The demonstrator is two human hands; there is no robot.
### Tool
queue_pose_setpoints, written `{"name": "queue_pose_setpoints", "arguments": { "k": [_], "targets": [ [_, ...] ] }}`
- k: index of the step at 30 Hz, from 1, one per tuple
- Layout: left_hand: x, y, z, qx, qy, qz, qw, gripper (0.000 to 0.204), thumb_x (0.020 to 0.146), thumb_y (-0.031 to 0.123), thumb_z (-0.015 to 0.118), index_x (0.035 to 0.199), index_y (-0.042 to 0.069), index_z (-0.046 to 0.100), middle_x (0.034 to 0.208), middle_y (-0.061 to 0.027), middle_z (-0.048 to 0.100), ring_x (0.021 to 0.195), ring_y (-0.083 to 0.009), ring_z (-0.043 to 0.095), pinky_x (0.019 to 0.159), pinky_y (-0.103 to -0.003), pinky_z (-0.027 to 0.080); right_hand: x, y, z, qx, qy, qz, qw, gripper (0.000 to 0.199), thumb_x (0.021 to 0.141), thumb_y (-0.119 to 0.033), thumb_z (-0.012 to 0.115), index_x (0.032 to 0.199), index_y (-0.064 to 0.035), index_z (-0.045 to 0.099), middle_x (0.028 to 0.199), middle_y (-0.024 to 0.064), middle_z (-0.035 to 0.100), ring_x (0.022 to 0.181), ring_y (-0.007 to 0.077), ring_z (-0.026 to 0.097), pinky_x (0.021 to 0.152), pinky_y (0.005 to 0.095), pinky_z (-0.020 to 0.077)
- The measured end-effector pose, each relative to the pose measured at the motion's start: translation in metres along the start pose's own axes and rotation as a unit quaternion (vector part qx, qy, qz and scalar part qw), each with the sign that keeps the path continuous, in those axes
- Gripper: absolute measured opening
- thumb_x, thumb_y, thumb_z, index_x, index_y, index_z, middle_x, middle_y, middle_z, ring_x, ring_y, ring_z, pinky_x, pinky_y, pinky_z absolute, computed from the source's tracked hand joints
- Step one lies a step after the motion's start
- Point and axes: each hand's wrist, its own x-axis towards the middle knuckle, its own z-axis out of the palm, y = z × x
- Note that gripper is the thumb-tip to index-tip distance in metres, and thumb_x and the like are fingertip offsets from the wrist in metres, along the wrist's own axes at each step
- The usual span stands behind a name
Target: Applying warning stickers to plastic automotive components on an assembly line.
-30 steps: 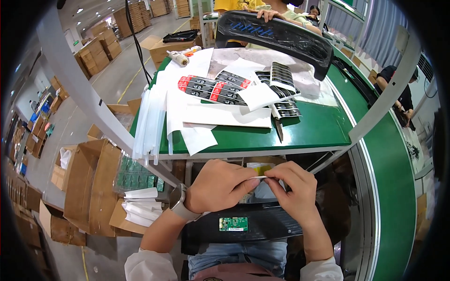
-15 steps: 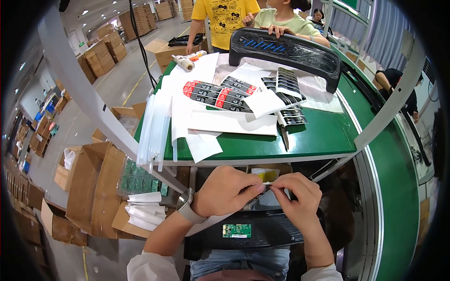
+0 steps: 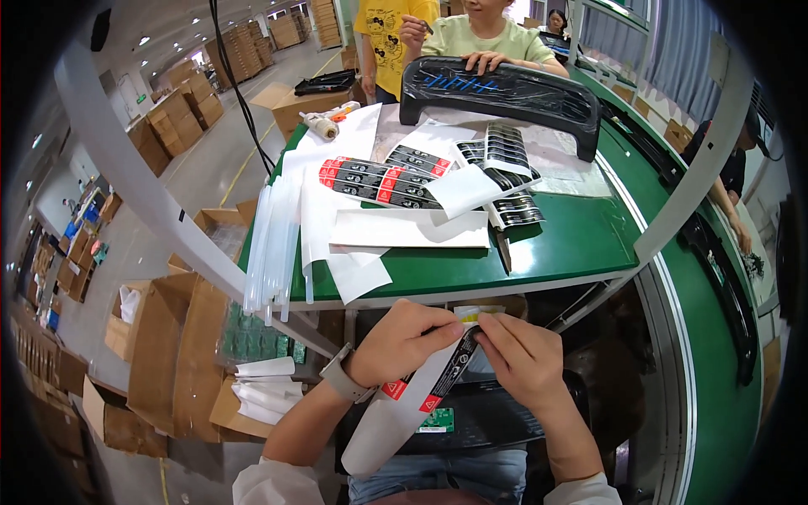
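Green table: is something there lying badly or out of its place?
Yes. On the green table a bundle of clear plastic strips juts past the front-left edge, and a white sheet hangs over it too. Both could slip off. Nothing looks spilled or damaged.

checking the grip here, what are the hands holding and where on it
Both hands hold a white backing strip with black and red labels. The left hand and right hand pinch its upper end, fingertips meeting at a label there; the lower end hangs free.

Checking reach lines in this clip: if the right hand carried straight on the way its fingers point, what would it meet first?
The right hand points left and slightly up, so it would likely meet the label strip it pinches, then the left hand fingertips right behind; depth is hard to judge.
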Motion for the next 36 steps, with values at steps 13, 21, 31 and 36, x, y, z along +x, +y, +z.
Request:
{"name": "queue_pose_setpoints", "arguments": {
  "k": [13, 21, 31, 36],
  "targets": [
    [0.070, -0.061, -0.041, 0.091, 0.293, 0.001, 0.952, 0.030, 0.091, 0.026, 0.060, 0.092, -0.003, 0.069, 0.079, -0.0170, 0.069, 0.069, -0.0240, 0.063, 0.070, -0.037, 0.049, -0.019, 0.006, -0.031, 0.038, 0.085, 0.128, 0.987, 0.017, 0.071, 0.003, 0.070, 0.085, -0.0029, 0.063, 0.097, 0.0141, 0.053, 0.092, 0.0305, 0.058, 0.076, 0.0362, 0.0487],
    [0.150, -0.115, -0.147, 0.203, 0.445, -0.108, 0.865, 0.043, 0.088, 0.040, 0.060, 0.090, -0.003, 0.065, 0.094, -0.0202, 0.069, 0.089, -0.0352, 0.065, 0.084, -0.043, 0.049, -0.110, 0.030, -0.061, 0.071, 0.047, 0.384, 0.919, 0.010, 0.080, -0.001, 0.064, 0.089, -0.0005, 0.058, 0.099, 0.0096, 0.052, 0.094, 0.0215, 0.053, 0.083, 0.0310, 0.0430],
    [0.028, -0.037, -0.045, 0.369, 0.338, 0.211, 0.840, 0.020, 0.079, 0.001, 0.060, 0.099, 0.002, 0.059, 0.092, -0.0134, 0.061, 0.084, -0.0325, 0.060, 0.074, -0.041, 0.049, -0.149, 0.045, -0.048, -0.018, -0.305, 0.291, 0.906, 0.089, 0.059, -0.011, 0.085, 0.139, -0.0102, 0.045, 0.123, 0.0135, 0.059, 0.114, 0.0304, 0.056, 0.099, 0.0404, 0.0425],
    [-0.070, -0.058, 0.029, 0.403, -0.002, 0.084, 0.911, 0.029, 0.084, 0.023, 0.065, 0.109, 0.008, 0.061, 0.087, -0.0084, 0.060, 0.079, -0.0260, 0.061, 0.062, -0.035, 0.050, -0.163, 0.062, -0.022, -0.042, -0.352, 0.225, 0.908, 0.083, 0.060, -0.006, 0.080, 0.136, -0.0074, 0.047, 0.078, 0.0097, 0.064, 0.077, 0.0282, 0.062, 0.075, 0.0411, 0.0459]
  ]
}}
